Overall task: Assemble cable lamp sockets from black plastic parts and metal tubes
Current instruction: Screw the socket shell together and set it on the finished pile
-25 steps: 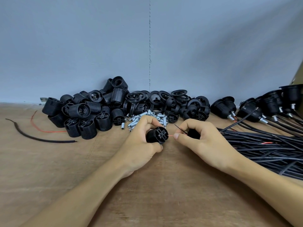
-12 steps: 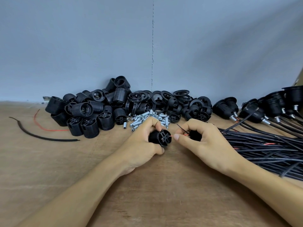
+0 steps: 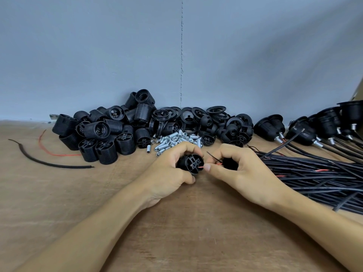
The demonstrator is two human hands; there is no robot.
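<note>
My left hand [image 3: 169, 169] grips a black threaded socket body [image 3: 191, 163], its terminal end facing right. My right hand [image 3: 241, 171] pinches a thin red wire [image 3: 213, 165] between thumb and forefinger, with the wire's tip at the socket's terminals. A black wire [image 3: 214, 157] sticks up beside it. A black cap [image 3: 229, 163] sits under my right fingers, mostly hidden. Behind the hands lie a pile of short metal tubes [image 3: 176, 139] and heaps of black socket bodies [image 3: 102, 134] and rings and caps [image 3: 206, 120].
A bundle of black cables [image 3: 314, 173] lies at the right, leading to finished sockets [image 3: 302, 130] along the wall. Scrap black cable [image 3: 49, 163] and a red wire piece [image 3: 53, 152] lie at the left. Bare wooden tabletop [image 3: 117, 193] spreads in front.
The red wire's tip has moved closer, reaching the socket's terminals. Both hands keep the same hold and have barely moved.
</note>
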